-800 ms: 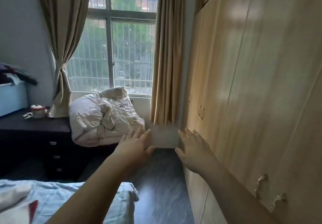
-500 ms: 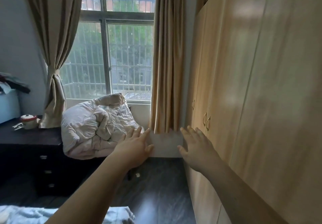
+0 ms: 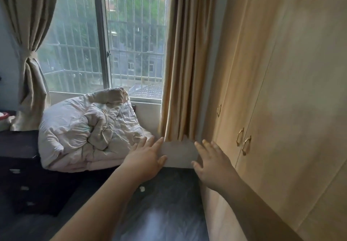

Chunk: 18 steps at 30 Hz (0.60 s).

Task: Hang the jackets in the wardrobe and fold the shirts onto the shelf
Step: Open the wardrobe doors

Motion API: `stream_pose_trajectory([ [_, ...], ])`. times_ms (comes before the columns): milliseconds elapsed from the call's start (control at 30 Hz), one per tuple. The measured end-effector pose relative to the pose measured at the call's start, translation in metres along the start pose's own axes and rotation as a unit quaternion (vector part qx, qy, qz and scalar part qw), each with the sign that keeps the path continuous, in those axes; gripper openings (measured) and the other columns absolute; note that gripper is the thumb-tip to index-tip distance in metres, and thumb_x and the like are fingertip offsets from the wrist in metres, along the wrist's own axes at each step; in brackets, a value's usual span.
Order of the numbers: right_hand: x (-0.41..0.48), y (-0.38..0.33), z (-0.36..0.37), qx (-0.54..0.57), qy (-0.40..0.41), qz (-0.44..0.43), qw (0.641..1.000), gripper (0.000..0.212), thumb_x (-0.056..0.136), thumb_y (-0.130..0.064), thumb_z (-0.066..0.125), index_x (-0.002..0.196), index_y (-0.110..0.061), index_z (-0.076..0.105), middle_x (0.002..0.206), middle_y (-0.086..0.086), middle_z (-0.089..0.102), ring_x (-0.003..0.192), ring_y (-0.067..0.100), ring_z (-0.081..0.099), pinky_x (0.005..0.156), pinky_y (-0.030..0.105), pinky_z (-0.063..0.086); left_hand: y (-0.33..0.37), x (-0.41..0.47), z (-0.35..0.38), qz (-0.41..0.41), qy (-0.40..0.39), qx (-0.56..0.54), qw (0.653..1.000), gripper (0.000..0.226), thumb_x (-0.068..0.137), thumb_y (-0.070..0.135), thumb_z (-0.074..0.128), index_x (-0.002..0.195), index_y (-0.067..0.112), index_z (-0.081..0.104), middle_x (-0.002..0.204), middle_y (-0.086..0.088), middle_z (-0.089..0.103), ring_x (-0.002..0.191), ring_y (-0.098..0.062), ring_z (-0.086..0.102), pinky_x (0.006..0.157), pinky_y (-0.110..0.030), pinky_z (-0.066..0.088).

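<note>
The light wooden wardrobe (image 3: 281, 94) fills the right side, all its doors closed, with a pair of brass handles (image 3: 243, 143) at mid height. My left hand (image 3: 145, 159) and my right hand (image 3: 212, 162) are stretched out in front of me, fingers straight, holding nothing. The right hand hovers just left of the wardrobe's front, below and left of the handles. No jackets or shirts are in view.
A crumpled white duvet (image 3: 88, 130) lies on a dark drawer unit (image 3: 20, 167) under the barred window (image 3: 105, 40). Beige curtains (image 3: 185, 62) hang beside the wardrobe. Dark floor (image 3: 161, 208) runs between the drawers and the wardrobe.
The view has moved forward and turned right, so the bed with pale bedding has dropped out at the bottom. Both hands stay outstretched and empty, now closer to the wardrobe handles.
</note>
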State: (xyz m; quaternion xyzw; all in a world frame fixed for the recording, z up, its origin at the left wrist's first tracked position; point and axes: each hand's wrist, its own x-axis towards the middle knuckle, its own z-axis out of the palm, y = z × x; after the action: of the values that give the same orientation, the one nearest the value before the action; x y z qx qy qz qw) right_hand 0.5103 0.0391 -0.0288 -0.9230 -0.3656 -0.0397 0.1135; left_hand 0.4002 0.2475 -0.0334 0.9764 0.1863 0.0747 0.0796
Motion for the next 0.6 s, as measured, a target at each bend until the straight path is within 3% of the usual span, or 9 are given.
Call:
stream_pose_trajectory([
  [300,0.172,0.035,0.037,0.014,0.009,0.07,0.997,0.065,0.1,-0.056,0.031,0.157,-0.034,0.008,0.166,-0.004,0.007,0.153,0.021,-0.001,0.124,0.039,0.007,-0.047,0.193,0.027,0.048,-0.025,-0.008,0.998,0.066,0.101,0.055,0.03,0.157,0.034,0.003,0.167,-0.002,0.005,0.153,-0.025,0.001,0.124,-0.047,0.008],
  [600,0.275,0.104,0.065,-0.01,0.008,0.133,0.991,0.066,0.1,-0.057,0.026,0.157,-0.031,0.006,0.166,-0.001,0.008,0.153,0.023,0.0,0.124,0.039,0.007,-0.033,0.352,0.072,0.13,-0.048,0.015,0.99,0.067,0.098,0.059,0.032,0.156,0.035,0.01,0.166,0.0,0.007,0.153,-0.027,0.007,0.122,-0.047,0.016],
])
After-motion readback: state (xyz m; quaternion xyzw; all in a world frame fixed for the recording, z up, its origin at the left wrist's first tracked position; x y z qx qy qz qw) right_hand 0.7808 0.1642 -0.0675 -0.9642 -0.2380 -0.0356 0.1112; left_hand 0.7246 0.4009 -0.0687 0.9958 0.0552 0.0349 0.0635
